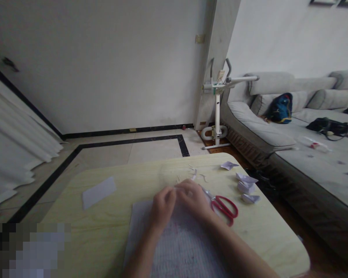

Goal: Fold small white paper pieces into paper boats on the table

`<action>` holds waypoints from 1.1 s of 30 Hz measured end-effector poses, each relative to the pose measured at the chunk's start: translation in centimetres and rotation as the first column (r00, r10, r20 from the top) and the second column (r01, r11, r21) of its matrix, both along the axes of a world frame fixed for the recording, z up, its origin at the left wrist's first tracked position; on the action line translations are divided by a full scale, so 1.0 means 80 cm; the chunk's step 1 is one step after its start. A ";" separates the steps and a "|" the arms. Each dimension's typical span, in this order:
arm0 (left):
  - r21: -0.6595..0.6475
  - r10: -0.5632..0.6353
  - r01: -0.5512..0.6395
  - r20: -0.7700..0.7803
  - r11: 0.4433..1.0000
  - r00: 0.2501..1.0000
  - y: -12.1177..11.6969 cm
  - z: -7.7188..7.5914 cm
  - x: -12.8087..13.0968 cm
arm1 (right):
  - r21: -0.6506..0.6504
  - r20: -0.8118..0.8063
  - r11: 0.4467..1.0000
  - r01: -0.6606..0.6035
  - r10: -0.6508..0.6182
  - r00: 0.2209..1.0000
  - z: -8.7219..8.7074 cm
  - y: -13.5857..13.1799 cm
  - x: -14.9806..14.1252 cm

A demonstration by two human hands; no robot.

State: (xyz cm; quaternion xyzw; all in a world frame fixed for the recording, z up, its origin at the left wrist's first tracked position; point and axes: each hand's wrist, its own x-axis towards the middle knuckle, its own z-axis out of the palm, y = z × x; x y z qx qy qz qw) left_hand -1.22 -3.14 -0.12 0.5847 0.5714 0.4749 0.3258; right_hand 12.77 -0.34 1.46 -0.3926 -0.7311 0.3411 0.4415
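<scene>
My left hand [161, 206] and my right hand [195, 200] meet over the far edge of a lined paper pad [179, 243] on a pale wooden table [110, 231]. Both hands have their fingers curled and pinched together on a small piece of white paper [176, 186] between them. It is mostly hidden by the fingers. Red-handled scissors [224, 207] lie on the table just right of my right hand.
A loose white slip of paper [99, 192] lies to the left. Several small folded paper pieces [246, 185] and paper scraps [195, 173] sit at the far right of the table. A grey sofa [301, 146] with bags and a white exercise machine [217, 112] stand beyond.
</scene>
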 end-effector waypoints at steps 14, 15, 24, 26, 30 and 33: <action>-0.015 -0.005 0.005 0.019 1.000 1.000 -0.001 0.005 -0.002 | 0.043 0.047 0.998 -0.042 0.040 0.998 0.008 -0.002 0.002; -0.014 -0.005 0.005 0.010 1.000 1.000 -0.001 0.005 -0.003 | 0.033 0.044 0.998 -0.048 0.046 0.998 0.008 -0.002 0.002; -0.013 0.002 -0.003 -0.044 1.000 0.999 -0.001 0.005 -0.002 | 0.017 0.015 0.998 -0.055 0.055 0.998 0.007 -0.003 0.001; -0.025 0.016 -0.017 -0.031 1.000 0.999 -0.001 0.006 -0.002 | 0.031 0.021 0.996 -0.086 0.086 0.996 0.008 -0.003 0.001; -0.048 0.050 -0.049 0.013 0.998 0.999 0.000 0.008 -0.003 | 0.045 0.048 0.993 -0.111 0.108 0.993 0.009 -0.006 -0.001; -0.041 0.028 -0.024 0.088 0.999 0.996 -0.002 0.011 -0.003 | -0.052 0.004 0.998 -0.032 0.033 0.999 0.007 -0.005 -0.003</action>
